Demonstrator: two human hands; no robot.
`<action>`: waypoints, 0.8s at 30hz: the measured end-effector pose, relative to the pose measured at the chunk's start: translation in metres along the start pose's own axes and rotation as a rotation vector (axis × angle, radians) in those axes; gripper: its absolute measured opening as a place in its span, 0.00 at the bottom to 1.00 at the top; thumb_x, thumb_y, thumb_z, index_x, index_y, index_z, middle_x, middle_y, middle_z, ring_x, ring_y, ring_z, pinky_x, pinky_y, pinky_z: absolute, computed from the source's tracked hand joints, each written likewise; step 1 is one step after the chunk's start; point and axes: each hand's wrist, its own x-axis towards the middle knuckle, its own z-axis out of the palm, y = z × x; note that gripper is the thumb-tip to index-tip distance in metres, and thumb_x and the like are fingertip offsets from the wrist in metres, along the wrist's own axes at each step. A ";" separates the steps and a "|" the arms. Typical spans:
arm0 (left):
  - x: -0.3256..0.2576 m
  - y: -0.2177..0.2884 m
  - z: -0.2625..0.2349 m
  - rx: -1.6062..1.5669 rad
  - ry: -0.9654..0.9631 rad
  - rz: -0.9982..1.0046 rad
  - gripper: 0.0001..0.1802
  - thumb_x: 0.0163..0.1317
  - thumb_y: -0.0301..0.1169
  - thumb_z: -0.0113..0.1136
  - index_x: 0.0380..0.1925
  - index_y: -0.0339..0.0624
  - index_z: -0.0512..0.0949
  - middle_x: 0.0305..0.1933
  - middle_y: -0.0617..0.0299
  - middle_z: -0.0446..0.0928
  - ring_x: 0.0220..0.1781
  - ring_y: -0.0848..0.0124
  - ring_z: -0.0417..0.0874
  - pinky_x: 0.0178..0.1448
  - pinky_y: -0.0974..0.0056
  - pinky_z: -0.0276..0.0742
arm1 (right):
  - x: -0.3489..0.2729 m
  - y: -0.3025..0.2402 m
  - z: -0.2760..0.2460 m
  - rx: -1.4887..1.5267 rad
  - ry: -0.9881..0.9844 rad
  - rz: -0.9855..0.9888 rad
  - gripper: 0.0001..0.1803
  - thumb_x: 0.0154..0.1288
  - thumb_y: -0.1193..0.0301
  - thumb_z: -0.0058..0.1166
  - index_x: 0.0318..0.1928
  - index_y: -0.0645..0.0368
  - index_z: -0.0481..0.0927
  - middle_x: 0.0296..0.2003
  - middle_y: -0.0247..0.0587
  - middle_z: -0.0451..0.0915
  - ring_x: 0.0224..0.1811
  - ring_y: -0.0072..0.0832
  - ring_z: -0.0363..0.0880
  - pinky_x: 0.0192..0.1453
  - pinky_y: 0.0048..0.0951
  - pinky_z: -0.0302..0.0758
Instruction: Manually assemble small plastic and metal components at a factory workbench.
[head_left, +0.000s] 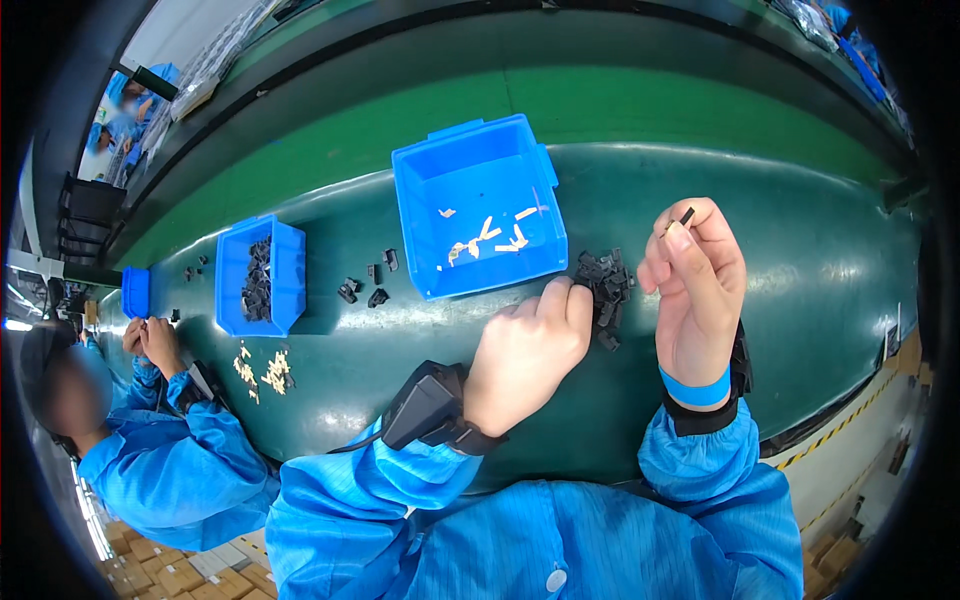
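My right hand (697,270) is raised over the right part of the green table, its thumb and index finger pinching a small black strip-shaped part (686,216). A blue band circles that wrist. Lower and to the left, my left hand (528,345) is closed with its fingers curled down at the edge of a pile of small black plastic parts (605,285). Its fingertips are hidden, so what they hold cannot be made out. Just beyond it stands a large blue bin (470,185) with several pale, narrow pieces (484,236) scattered over its bottom.
Several loose black parts (376,272) lie left of the large bin. Farther left, a smaller blue bin (226,280) holds black parts, with pale pieces (276,372) in front of it. A co-worker in a blue sleeve (185,480) works at the far left, near another blue bin (136,290).
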 end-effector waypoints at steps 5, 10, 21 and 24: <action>-0.007 -0.005 -0.019 -0.162 0.070 0.002 0.09 0.51 0.26 0.64 0.33 0.42 0.75 0.30 0.60 0.78 0.25 0.64 0.81 0.27 0.64 0.78 | -0.002 0.001 0.001 -0.065 -0.053 0.021 0.06 0.67 0.70 0.49 0.38 0.59 0.69 0.27 0.29 0.65 0.27 0.14 0.62 0.29 0.18 0.62; -0.017 -0.016 -0.044 -0.403 0.147 -0.067 0.13 0.44 0.20 0.67 0.32 0.40 0.77 0.34 0.60 0.82 0.28 0.64 0.84 0.31 0.66 0.80 | -0.011 0.004 0.009 0.037 -0.158 0.160 0.05 0.65 0.72 0.52 0.35 0.60 0.71 0.26 0.30 0.71 0.23 0.15 0.68 0.27 0.18 0.64; -0.036 -0.038 -0.051 -0.712 0.227 -0.181 0.13 0.47 0.19 0.68 0.34 0.39 0.77 0.33 0.60 0.82 0.27 0.68 0.84 0.28 0.67 0.79 | -0.033 0.020 0.026 0.138 -0.423 0.475 0.04 0.67 0.75 0.50 0.38 0.61 0.69 0.31 0.34 0.73 0.28 0.20 0.75 0.34 0.21 0.72; -0.037 -0.046 -0.051 -0.854 0.224 -0.190 0.11 0.49 0.19 0.68 0.34 0.38 0.80 0.33 0.59 0.82 0.28 0.70 0.84 0.28 0.69 0.79 | -0.032 0.018 0.027 0.168 -0.415 0.491 0.04 0.66 0.76 0.49 0.39 0.62 0.69 0.30 0.34 0.73 0.31 0.22 0.78 0.35 0.23 0.75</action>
